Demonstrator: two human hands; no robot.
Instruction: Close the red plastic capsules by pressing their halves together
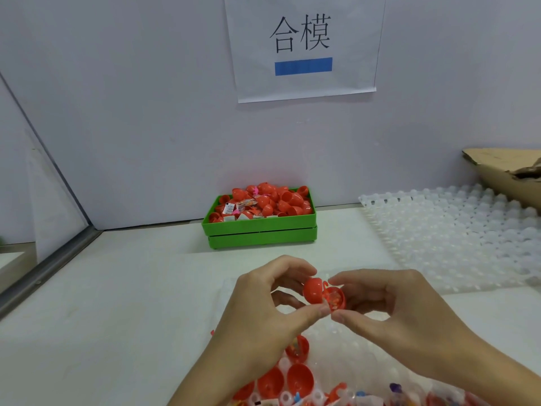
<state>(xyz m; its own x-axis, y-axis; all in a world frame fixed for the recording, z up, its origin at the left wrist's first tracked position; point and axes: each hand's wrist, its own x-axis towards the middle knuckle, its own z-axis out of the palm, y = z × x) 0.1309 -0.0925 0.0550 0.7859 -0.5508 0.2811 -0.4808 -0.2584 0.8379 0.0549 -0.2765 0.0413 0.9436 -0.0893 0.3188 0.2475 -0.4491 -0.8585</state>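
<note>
Left hand (263,300) has its grip pinched on the closed-dome red capsule half (312,290). Right hand (389,306) pinches the filled half (336,298), its open mouth facing left. The halves touch at the hinge side, tilted apart above the desk (117,303). Judgement: closing needs an inward press along the left-right axis.

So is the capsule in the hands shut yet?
Not yet. The capsule gapes: its left half tilts away and the other half's filled inside shows.
</note>
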